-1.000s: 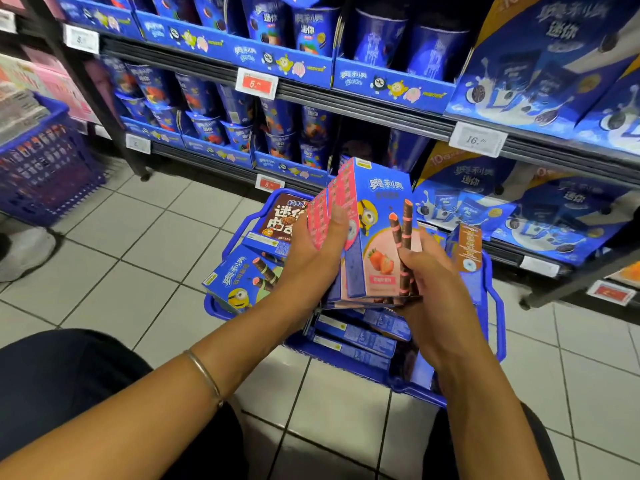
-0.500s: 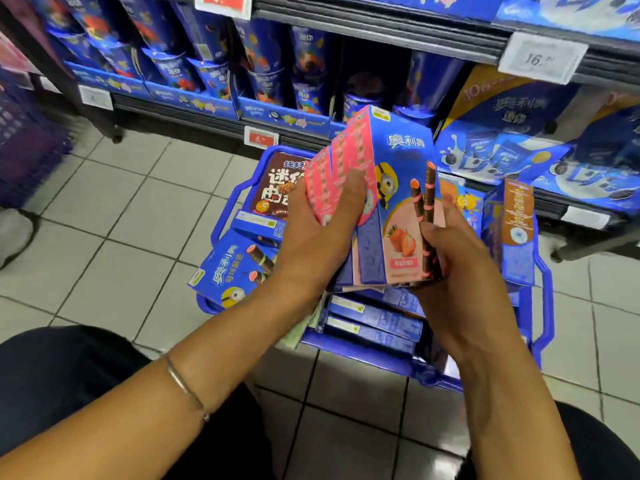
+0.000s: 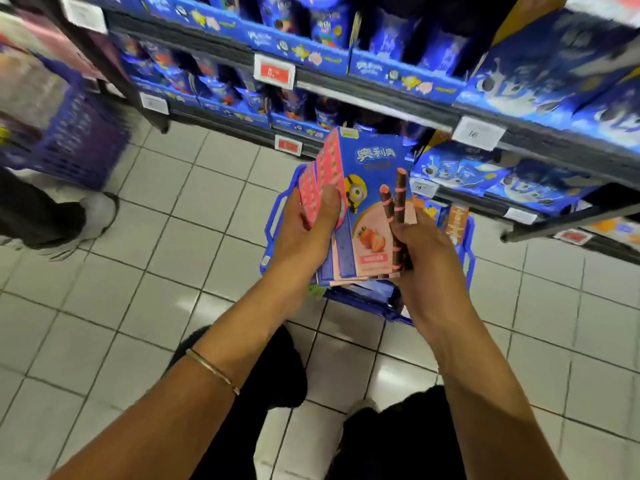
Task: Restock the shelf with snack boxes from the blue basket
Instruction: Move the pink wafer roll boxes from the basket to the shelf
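Shelf [image 3: 381, 95]: dark racks across the top of the frame, stocked with blue snack packs (blurred), white and red price tags on the edges.

Floor [image 3: 145, 258]: pale tiles, lower and left frame.

Second basket [image 3: 65, 147]: blue, upper left, blurred; beside it a shoe [image 3: 93, 216].

Basket [image 3: 465, 251]: blue, centre frame on the floor below the shelf, mostly hidden behind the hands; more boxes inside.

Boxes [image 3: 370, 209]: a fanned stack, blue and pink, strawberry print on the front one, held upright above the basket, centre frame.

Left hand [image 3: 304, 233]: fingers closed on the stack's left side, thumb across the pink edges.

Right hand [image 3: 426, 258]: fingers wrapped round the stack's lower right corner.

Bangle [image 3: 213, 370]: thin, on the left wrist.
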A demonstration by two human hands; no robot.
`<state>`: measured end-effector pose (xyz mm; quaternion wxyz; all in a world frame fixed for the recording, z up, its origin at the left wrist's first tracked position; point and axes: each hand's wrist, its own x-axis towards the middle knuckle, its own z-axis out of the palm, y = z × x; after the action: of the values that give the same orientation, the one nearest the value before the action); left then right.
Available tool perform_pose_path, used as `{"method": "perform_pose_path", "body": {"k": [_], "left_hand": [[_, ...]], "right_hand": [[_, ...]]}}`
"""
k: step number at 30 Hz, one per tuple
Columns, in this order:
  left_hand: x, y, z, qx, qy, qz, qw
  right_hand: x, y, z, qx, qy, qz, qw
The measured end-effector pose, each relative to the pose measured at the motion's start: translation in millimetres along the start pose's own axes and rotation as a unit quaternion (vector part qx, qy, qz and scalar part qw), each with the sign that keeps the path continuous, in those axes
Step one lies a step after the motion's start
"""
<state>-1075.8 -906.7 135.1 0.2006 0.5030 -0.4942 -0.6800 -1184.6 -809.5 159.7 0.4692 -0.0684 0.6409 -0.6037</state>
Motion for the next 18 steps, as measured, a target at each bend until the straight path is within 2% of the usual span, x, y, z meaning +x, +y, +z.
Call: {"method": "perform_pose_path", "body": {"k": [5, 10, 18], "left_hand": [[-88.9, 131.5, -21.4, -0.004, -0.044, 0.009, 0.999], [-168.3, 230.2, -47.3, -0.013, -0.108, 0.041, 0.993], [-229.7, 329.4, -87.1, -0.080, -0.078, 0.079, 0.991]], "right_hand": [[-93.5, -128.0, 34.8, -0.025, 0.008, -0.009, 1.000], [-171.6, -229.6, 64.0, -0.028, -0.029, -0.028, 0.999], [-235.7, -310.0, 123.3, -0.049, -0.081, -0.100, 0.990]]}}
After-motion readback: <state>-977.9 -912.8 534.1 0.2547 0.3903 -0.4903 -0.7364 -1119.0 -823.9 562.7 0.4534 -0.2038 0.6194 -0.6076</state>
